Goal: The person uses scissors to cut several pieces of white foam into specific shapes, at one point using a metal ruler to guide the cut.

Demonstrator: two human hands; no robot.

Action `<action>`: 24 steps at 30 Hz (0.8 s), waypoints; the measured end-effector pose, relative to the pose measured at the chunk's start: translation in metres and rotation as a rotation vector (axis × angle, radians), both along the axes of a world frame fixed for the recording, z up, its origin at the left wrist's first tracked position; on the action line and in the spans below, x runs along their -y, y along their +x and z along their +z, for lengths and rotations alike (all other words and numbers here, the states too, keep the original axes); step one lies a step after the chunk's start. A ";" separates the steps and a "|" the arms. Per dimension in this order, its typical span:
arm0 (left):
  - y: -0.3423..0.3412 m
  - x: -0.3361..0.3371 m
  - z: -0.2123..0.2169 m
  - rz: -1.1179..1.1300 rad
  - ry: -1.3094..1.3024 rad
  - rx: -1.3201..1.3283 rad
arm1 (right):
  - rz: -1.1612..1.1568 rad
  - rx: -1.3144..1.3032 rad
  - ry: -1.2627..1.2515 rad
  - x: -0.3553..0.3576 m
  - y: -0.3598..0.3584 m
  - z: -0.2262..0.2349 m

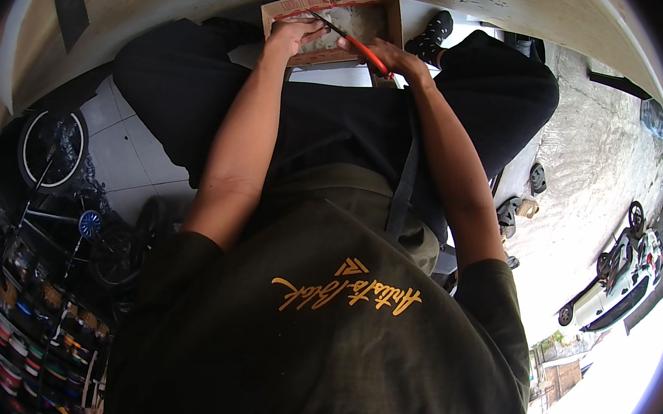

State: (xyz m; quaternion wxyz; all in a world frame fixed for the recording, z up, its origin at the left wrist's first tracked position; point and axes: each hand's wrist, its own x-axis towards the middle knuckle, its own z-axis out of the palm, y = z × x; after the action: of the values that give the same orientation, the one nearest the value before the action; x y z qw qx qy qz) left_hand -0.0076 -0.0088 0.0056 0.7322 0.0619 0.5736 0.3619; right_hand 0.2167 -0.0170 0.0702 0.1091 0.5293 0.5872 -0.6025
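A flat brown cardboard box (380,10) lies between my knees at the top middle of the head view. My left hand (290,36) presses down on its near left part. My right hand (394,59) grips an orange-handled tool (365,52) whose dark thin blade (330,25) points up-left across the cardboard toward my left hand. Both forearms reach up from my olive shirt over my black trousers.
A bicycle (61,183) stands at the left on white floor tiles. Shelves of small pots (28,338) fill the lower left. Sandals (537,179) lie on the concrete at the right, with a white car (616,287) beyond. A foot in a black dotted sock (435,33) rests beside the box.
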 end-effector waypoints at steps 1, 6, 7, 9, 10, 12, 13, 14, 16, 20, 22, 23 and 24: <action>0.000 -0.001 -0.001 0.012 -0.007 0.005 | -0.017 -0.023 -0.005 0.000 0.000 0.001; 0.005 -0.003 0.007 0.008 -0.022 -0.009 | 0.189 -0.141 0.121 -0.006 0.010 -0.010; 0.004 -0.003 0.006 0.001 -0.016 -0.012 | 0.247 -0.163 0.183 -0.005 0.010 -0.013; 0.003 -0.003 0.004 -0.016 -0.014 -0.011 | 0.194 -0.165 0.168 -0.003 0.012 -0.014; 0.003 -0.003 0.003 -0.026 -0.018 -0.008 | 0.155 -0.140 0.116 -0.003 0.011 -0.012; 0.003 -0.004 0.003 -0.033 -0.028 -0.009 | 0.060 -0.062 -0.029 -0.004 0.006 -0.010; 0.004 -0.004 0.003 -0.030 -0.035 -0.014 | 0.005 -0.010 -0.124 -0.004 0.004 -0.008; 0.005 -0.004 0.004 -0.028 -0.041 -0.018 | 0.001 0.006 -0.130 -0.003 0.004 -0.006; 0.004 -0.003 0.004 -0.013 -0.007 -0.019 | -0.003 0.033 -0.142 -0.001 0.001 0.010; 0.003 -0.001 0.009 0.006 0.024 -0.014 | 0.034 0.045 -0.234 -0.005 0.005 0.014; 0.003 -0.002 0.007 0.049 0.024 -0.046 | 0.020 0.039 -0.215 -0.004 0.003 0.012; 0.002 -0.002 0.006 0.071 0.024 -0.063 | 0.019 0.040 -0.210 -0.004 0.003 0.011; 0.002 -0.002 0.006 0.066 0.027 -0.057 | 0.017 0.040 -0.208 -0.004 0.003 0.011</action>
State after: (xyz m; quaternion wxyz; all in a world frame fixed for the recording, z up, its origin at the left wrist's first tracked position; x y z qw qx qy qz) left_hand -0.0058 -0.0070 0.0120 0.7023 0.0632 0.5910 0.3918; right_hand 0.2202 -0.0133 0.0810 0.1803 0.5221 0.5239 -0.6484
